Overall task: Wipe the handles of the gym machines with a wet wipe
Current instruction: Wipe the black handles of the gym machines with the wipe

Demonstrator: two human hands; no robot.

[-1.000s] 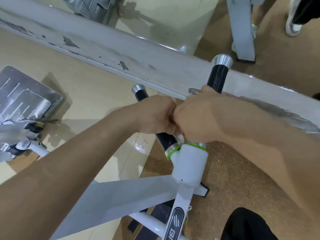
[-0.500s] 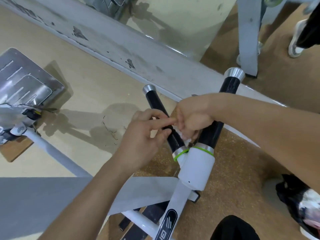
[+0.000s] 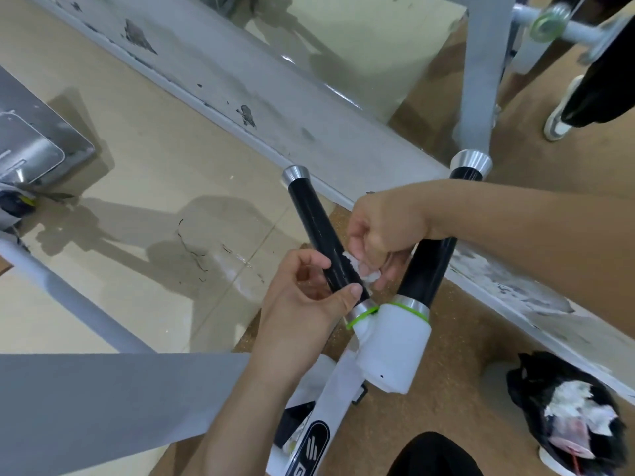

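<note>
Two black handles with silver end caps rise in a V from a white machine arm. My left hand curls loosely round the lower part of the left handle, thumb on its front near the green ring. My right hand sits between the handles and pinches a crumpled white wet wipe against the inner side of the left handle. The right handle stands behind my right wrist, partly hidden.
A worn grey floor beam runs diagonally behind the handles. A black bag holding used wipes lies on the cork floor at lower right. A metal footplate is at far left. Another person's shoe stands at upper right.
My hands have come apart. The left hand slid down to the base of the left handle, and the right hand now holds the wipe between the two handles.
</note>
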